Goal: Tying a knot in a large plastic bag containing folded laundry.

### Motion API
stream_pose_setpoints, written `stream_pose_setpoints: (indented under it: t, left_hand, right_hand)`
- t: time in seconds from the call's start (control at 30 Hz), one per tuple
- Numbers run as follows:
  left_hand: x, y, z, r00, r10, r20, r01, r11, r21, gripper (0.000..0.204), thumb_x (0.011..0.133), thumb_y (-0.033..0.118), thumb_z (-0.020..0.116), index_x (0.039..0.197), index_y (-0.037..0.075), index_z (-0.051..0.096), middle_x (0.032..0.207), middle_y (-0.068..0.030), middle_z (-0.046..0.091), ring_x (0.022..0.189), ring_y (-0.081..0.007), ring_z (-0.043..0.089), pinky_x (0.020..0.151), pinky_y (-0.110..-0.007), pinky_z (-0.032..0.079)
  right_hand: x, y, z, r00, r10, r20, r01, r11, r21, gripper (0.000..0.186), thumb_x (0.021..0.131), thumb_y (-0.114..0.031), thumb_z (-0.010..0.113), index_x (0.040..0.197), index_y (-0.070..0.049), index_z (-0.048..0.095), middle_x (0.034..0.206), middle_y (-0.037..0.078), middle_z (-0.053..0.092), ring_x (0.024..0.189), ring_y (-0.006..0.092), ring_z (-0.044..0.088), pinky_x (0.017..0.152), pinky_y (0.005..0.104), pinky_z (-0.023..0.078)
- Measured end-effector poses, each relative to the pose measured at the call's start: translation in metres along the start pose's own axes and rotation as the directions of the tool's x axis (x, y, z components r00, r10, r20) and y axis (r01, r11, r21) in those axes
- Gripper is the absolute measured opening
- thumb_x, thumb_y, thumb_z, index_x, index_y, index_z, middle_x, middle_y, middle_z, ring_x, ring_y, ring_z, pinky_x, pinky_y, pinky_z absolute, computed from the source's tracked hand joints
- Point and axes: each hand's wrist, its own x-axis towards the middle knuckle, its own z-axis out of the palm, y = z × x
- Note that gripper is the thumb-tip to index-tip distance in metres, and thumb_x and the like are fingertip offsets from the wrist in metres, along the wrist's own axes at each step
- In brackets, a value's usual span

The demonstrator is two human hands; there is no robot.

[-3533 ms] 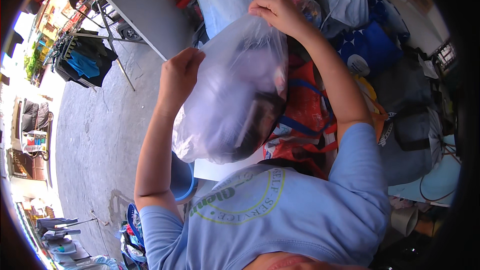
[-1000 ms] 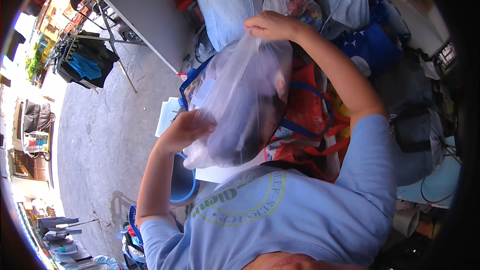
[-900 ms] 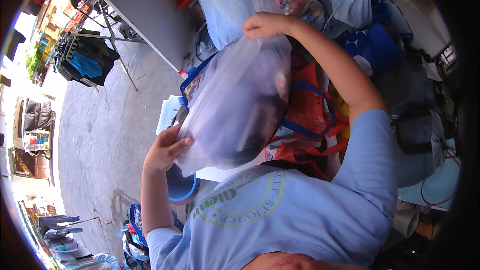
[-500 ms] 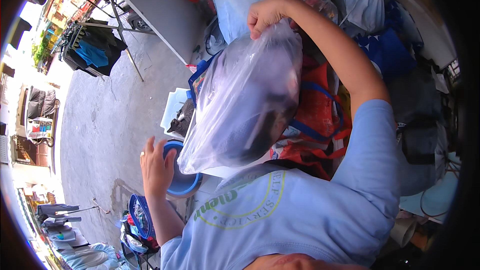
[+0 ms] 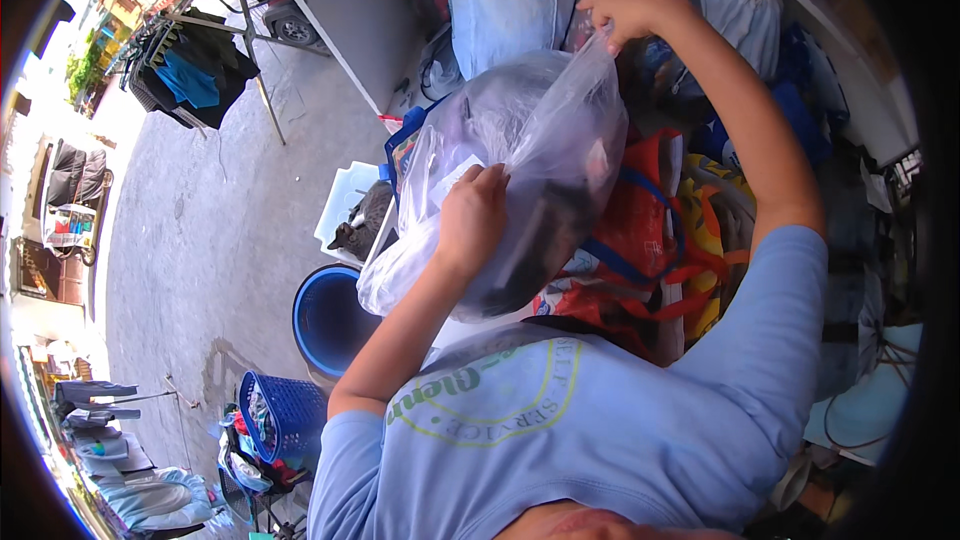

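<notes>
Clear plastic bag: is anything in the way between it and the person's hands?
Nothing visible: the left hand pinches the gathered film on the plastic bag, and the right hand holds its pulled-up end.

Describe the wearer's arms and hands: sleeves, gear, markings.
Left hand and right hand: no gloves. Forearms: bare, no watch or cable visible. Sleeves: short, plain light blue, matching the shirt, which has a green and yellow-green chest print.

I hold a bulging, clear plastic bag (image 5: 548,202) before me, lilac and dark inside, its top drawn taut.
</notes>
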Motion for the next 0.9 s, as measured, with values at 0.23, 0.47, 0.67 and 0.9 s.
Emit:
stream_pose_setpoints:
  t: [0.23,0.47,0.67,0.9]
  left_hand:
    - [0.008,-0.024,0.008,0.998,0.058,0.016,-0.056,0.991,-0.118,0.014,0.082,0.008,0.063,0.094,0.002,0.067,0.085,-0.0131,0.065,0.076,-0.0303,0.065,0.068,-0.038,0.052]
    - [0.021,-0.018,-0.007,0.778,-0.41,0.477,0.616,0.348,-0.707,0.026,0.098,0.02,0.057,0.103,-0.005,0.063,0.076,-0.006,0.064,0.069,-0.016,0.067,0.057,-0.026,0.05]
    - [0.024,-0.029,-0.011,0.713,-0.406,0.572,0.687,0.241,-0.685,0.025,0.098,0.02,0.058,0.102,-0.005,0.062,0.076,-0.0057,0.062,0.07,-0.0164,0.066,0.058,-0.026,0.051]
    - [-0.02,-0.013,-0.052,0.944,0.066,0.324,-0.014,0.987,-0.16,0.016,0.091,0.014,0.059,0.1,0.002,0.067,0.081,-0.0166,0.069,0.075,-0.0333,0.068,0.069,-0.039,0.054]
  right_hand:
    - [0.009,0.046,0.05,0.993,0.062,0.096,-0.081,-0.201,0.976,0.019,0.094,-0.028,0.065,0.09,-0.01,0.064,0.093,-0.006,0.065,0.082,0.006,0.06,0.07,0.0208,0.047]
    - [0.034,0.001,0.096,0.707,0.703,-0.075,-0.564,0.626,0.539,0.023,0.08,-0.028,0.076,0.091,-0.01,0.067,0.09,0.007,0.066,0.081,0.0248,0.064,0.069,0.0342,0.049]
    - [0.023,-0.146,0.025,0.687,0.017,-0.727,0.307,0.899,0.312,0.018,0.084,-0.027,0.069,0.097,-0.015,0.07,0.104,0.001,0.065,0.112,0.0214,0.057,0.112,0.0559,0.024]
    - [-0.014,-0.184,0.055,0.893,-0.139,-0.428,0.398,0.687,0.608,0.01,0.084,-0.016,0.069,0.092,-0.016,0.072,0.095,-0.002,0.064,0.096,0.0165,0.062,0.114,0.0607,0.02]
